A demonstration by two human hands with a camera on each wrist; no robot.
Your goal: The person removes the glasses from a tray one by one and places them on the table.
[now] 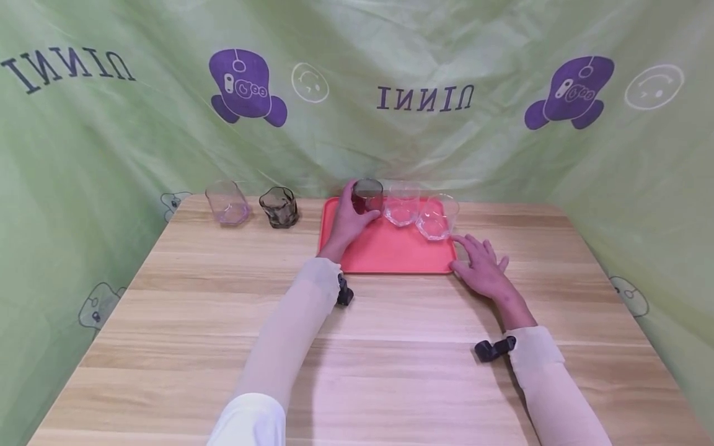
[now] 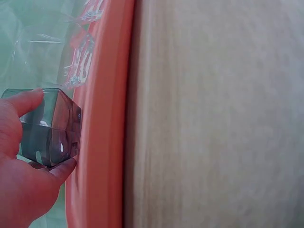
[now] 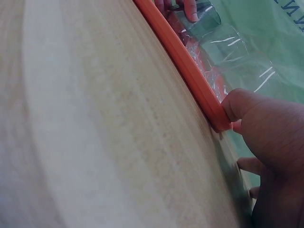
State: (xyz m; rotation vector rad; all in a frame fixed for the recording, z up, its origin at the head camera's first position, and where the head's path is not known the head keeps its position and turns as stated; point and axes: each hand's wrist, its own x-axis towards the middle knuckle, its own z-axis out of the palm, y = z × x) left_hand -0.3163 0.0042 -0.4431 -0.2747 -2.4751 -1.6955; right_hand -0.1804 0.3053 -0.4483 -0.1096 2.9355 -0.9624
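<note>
My left hand (image 1: 349,222) grips a dark grey glass (image 1: 369,193) at the back left of the red tray (image 1: 396,255). In the left wrist view the thumb lies on one side of this glass (image 2: 56,126) and fingers on the other. Two clear glasses stand upright on the tray to its right: one clear glass (image 1: 401,210) in the middle, another clear glass (image 1: 437,224) at the right. My right hand (image 1: 481,267) rests at the tray's right edge, fingers spread. Its thumb (image 3: 242,102) touches the front right corner of the tray.
Left of the tray, on the wooden table (image 1: 390,347), stand a wavy dark grey glass (image 1: 280,209) and a clear glass with a purplish base (image 1: 229,207). A green printed curtain (image 1: 357,142) hangs close behind the table's back edge and along both sides.
</note>
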